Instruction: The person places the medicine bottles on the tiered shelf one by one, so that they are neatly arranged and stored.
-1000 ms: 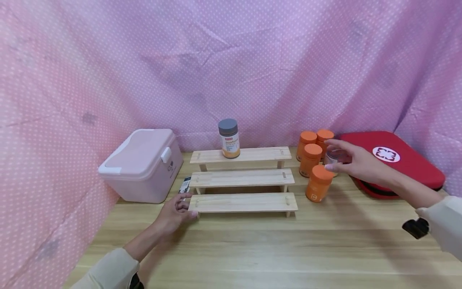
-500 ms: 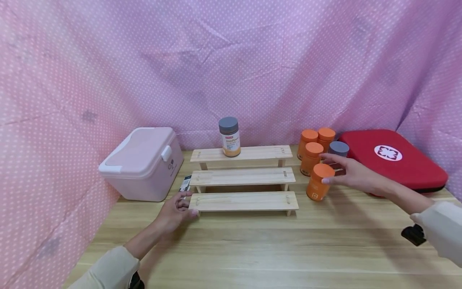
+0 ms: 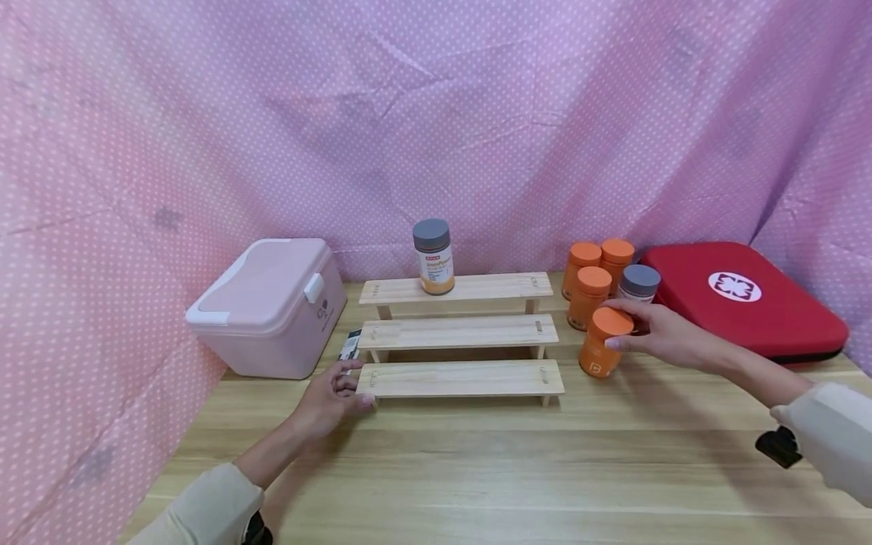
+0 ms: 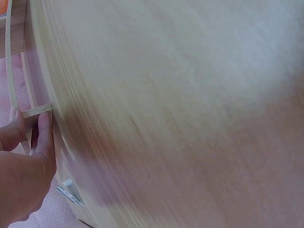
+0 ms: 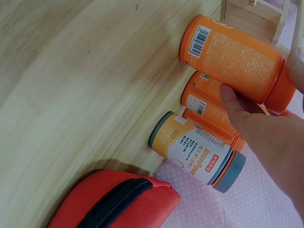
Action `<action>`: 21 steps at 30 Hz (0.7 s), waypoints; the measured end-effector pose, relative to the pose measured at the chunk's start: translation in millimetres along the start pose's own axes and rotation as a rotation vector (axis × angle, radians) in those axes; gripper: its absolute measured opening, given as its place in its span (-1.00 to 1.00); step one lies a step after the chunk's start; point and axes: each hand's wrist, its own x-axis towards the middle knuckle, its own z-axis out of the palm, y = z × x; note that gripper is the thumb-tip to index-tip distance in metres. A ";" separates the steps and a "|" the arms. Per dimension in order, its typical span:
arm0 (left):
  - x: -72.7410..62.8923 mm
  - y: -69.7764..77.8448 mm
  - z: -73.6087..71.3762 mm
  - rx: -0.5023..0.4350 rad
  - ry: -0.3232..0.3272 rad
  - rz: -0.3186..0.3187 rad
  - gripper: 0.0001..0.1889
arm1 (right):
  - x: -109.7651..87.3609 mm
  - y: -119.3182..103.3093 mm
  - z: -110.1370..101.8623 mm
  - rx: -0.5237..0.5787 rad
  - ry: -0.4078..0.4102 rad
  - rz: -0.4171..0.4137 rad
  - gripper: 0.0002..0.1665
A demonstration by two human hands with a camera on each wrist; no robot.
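Note:
My right hand (image 3: pixel 671 337) grips the front orange bottle (image 3: pixel 599 354) near its cap, thumb on the near side and fingers behind. The bottle stands upright on the table. In the right wrist view, the same orange bottle (image 5: pixel 230 61) shows its barcode. A grey-capped bottle (image 3: pixel 640 281) and several other orange bottles (image 3: pixel 584 306) stand just behind. At the left end of the three-tier wooden rack (image 3: pixel 459 378), my left hand (image 3: pixel 323 405) pinches the lowest tier's end; the left wrist view shows fingers (image 4: pixel 45 135) against the wood. Another grey-capped bottle (image 3: pixel 433 261) stands on the top tier.
A pink lidded box (image 3: pixel 272 310) sits left of the rack, with a small printed packet (image 3: pixel 350 345) between them. The red zippered case (image 3: pixel 742 303) with a white emblem lies at the right. A pink dotted cloth (image 3: pixel 436 113) hangs behind the table (image 3: pixel 463 477).
My right hand has come down and left from above the bottles and closed around the front orange bottle. The left hand has stayed at the rack's end.

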 end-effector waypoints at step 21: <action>-1.0 1.7 0.7 0.009 0.006 -0.004 -0.30 | -10.9 -5.9 -14.0 -0.024 -0.010 0.047 -0.14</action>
